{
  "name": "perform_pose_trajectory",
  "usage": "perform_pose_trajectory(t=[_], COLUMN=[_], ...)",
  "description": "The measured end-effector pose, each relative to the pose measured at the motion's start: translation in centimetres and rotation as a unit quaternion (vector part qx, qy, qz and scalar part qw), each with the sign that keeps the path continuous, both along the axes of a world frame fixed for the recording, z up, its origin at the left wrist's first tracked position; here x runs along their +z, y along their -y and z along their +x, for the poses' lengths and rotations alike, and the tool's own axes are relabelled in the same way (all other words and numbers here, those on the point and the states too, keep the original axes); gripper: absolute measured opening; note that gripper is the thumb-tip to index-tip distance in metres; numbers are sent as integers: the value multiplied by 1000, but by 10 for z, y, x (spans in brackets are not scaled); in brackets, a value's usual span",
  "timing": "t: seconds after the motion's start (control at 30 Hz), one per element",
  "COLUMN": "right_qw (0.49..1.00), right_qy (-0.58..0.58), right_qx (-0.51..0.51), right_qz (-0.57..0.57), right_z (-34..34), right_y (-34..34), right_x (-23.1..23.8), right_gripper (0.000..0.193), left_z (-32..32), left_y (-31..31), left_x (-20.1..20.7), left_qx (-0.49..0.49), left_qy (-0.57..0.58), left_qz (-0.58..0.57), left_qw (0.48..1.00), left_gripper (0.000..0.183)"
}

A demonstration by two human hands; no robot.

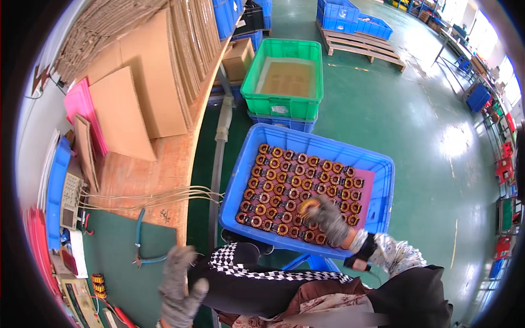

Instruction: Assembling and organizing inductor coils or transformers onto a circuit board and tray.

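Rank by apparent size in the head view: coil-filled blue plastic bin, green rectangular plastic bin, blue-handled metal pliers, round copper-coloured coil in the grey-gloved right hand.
1. Coil-filled blue bin
2. Green bin
3. Pliers
4. Held coil, partly hidden

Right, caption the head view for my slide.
The gloved right hand holds a ring coil over a blue crate of more coils; the gloved left hand is open at the workbench's edge.

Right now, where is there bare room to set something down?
The green mat, between the blue pliers, your left hand and coil stack; the wooden bench, between cardboard sheets and pale wires. Crowded: the blue tub, lined with ring coils.
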State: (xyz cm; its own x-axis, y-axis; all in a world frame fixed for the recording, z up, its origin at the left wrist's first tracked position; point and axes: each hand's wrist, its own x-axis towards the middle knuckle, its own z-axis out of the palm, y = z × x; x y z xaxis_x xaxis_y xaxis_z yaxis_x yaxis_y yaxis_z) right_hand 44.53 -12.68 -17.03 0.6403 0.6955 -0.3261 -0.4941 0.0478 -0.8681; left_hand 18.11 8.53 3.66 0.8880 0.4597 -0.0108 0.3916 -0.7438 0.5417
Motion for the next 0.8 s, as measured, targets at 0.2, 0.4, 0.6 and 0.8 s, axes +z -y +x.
perform_pose_trajectory(t=[0.2, 0.4, 0.6, 0.8], right_qw=[938, 841, 779, 731], right_qy=[60, 158, 269, -177], right_qx=[-297, -234, -235, -630], right_qz=[-167, -462, -515, -195], right_z=[164, 248, 260, 261], right_y=[107, 142, 158, 145], right_x=[-139, -206, -247, -260], right_gripper=[21, 29, 28, 43], left_z=[-74, -81, -68, -67], left_y=[-37, -40, -36, -34], left_x=[-31, -47, -42, -41], left_qx=[91, 118, 125, 133], left_qy=[-77, -112, -142, -158], left_qz=[225, 266, 270, 280], left_qw=[967, 950, 944, 937], left_gripper=[73, 77, 72, 71])
